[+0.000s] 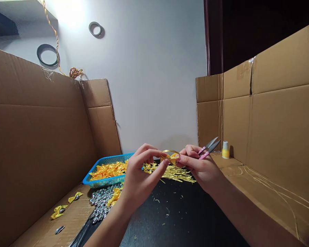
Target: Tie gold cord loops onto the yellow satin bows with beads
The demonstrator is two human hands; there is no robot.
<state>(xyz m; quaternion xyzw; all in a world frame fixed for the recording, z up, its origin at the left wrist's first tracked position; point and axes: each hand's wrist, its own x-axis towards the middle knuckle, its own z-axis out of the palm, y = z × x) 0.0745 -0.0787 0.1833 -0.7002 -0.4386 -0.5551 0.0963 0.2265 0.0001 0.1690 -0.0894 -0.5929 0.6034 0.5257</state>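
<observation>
Between my two hands is a yellow ribbon bow (174, 158) with a gold tie (170, 151) curving in a loop above it. My left hand (141, 171) pinches the bow's left side between thumb and fingers. On the other side, my right hand (199, 166) grips the right end of the bow with thumb and forefinger. Pink-handled thread snips (208, 148) are tucked in that same hand, blades pointing up and right. Below the hands lies a pile of gold ties (179, 174) on the black table surface (164, 219).
At left stands a blue basket (86, 180) of yellow bows (108, 170). Silver beads (101, 202) are heaped before it, with loose bows (58, 211) on cardboard. A thread spool (225, 150) stands at right near loose strings (270, 183). Cardboard walls (283, 127) flank both sides.
</observation>
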